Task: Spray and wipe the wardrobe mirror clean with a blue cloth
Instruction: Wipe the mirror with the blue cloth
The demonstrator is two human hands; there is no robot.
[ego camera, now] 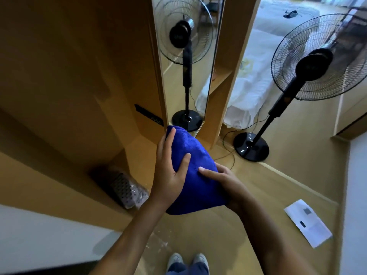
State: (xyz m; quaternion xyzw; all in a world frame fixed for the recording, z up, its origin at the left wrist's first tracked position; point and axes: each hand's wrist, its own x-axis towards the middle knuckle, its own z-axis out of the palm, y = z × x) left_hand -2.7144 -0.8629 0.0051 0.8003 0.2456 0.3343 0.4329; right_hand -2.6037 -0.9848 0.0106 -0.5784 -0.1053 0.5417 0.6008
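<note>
A folded blue cloth [195, 175] is held in front of me, above the wooden floor. My left hand [168, 171] grips its left side, thumb on top and fingers along the edge. My right hand [224, 183] holds its lower right side, thumb on the top face and fingers underneath. The narrow wardrobe mirror [188, 62] stands just beyond the cloth's far end, set in the wooden wardrobe [79, 76], and reflects a standing fan. No spray bottle is visible.
A black standing fan [309, 80] stands at the right, its cable trailing on the floor. Behind it lies a bed with white sheets [254, 80]. A white paper sheet [308, 222] lies on the floor at lower right. A dotted plastic-wrapped bundle [125, 187] sits in the wardrobe's bottom.
</note>
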